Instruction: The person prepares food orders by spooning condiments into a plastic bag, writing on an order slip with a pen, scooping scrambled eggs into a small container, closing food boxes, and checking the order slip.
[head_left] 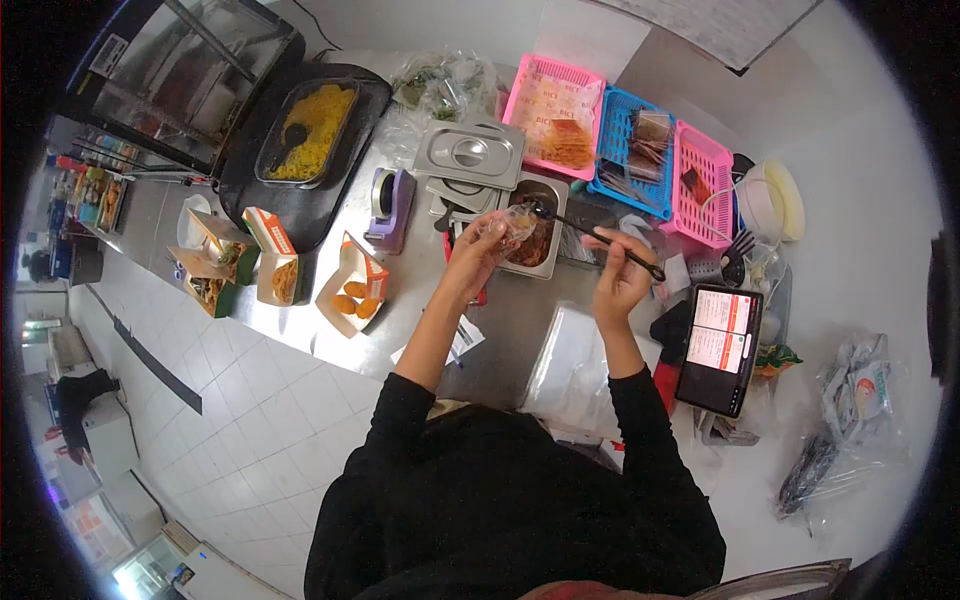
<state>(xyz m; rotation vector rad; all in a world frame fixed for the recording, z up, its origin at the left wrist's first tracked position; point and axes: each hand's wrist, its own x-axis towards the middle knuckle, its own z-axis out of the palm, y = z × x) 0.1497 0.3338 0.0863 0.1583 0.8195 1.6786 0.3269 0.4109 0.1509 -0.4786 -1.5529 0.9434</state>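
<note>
Spooning dark sauce [530,248] into the small clear bag [520,224] appears under way above the metal pan [531,272], your left hand [476,258] pinching the bag, your right hand [619,280] closed around the black spoon [576,224], with food boxes [333,287] already filled and bag closure apparently left.

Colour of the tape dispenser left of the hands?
Purple; head view shows it best.
</note>
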